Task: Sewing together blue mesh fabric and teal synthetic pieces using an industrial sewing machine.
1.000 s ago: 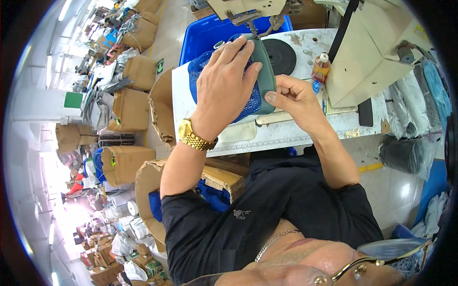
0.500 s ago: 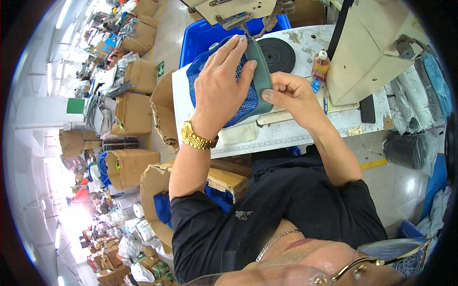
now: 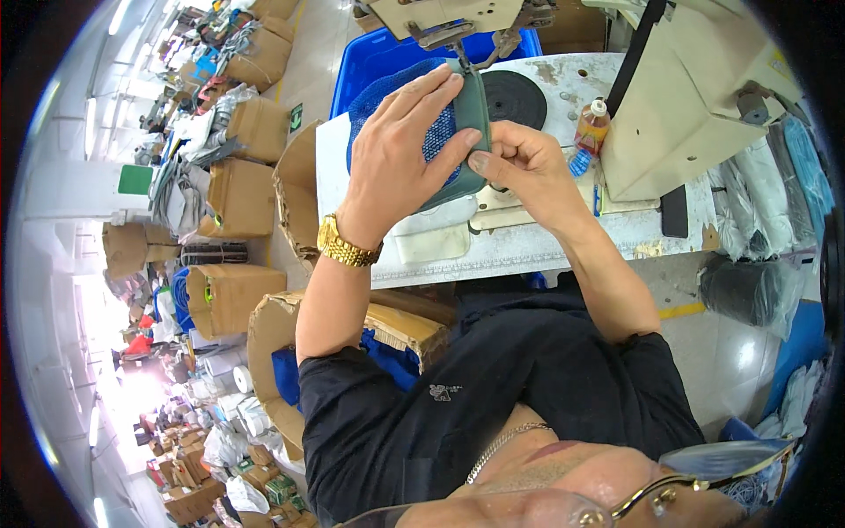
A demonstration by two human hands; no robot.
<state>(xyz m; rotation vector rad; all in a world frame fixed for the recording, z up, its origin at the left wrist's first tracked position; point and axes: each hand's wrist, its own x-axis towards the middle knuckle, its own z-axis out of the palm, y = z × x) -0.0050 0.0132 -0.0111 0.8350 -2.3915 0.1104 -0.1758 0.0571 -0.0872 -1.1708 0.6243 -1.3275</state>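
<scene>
Both hands (left (image 3: 400, 163), right (image 3: 519, 163)) pinch the green strap (image 3: 473, 114), its length pointing away.

White worn sewing table (image 3: 546, 251): cream sewing machine (image 3: 695, 97), black tape roll (image 3: 513, 99), small orange bottle (image 3: 592, 128).

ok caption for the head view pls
Both hands, left hand and right hand, hold blue mesh piece at sewing machine.

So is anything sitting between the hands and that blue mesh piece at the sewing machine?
Nothing visible does. The left hand lies spread on the blue mesh piece, and the right hand pinches its dark green edge band just under the sewing machine head.
</scene>
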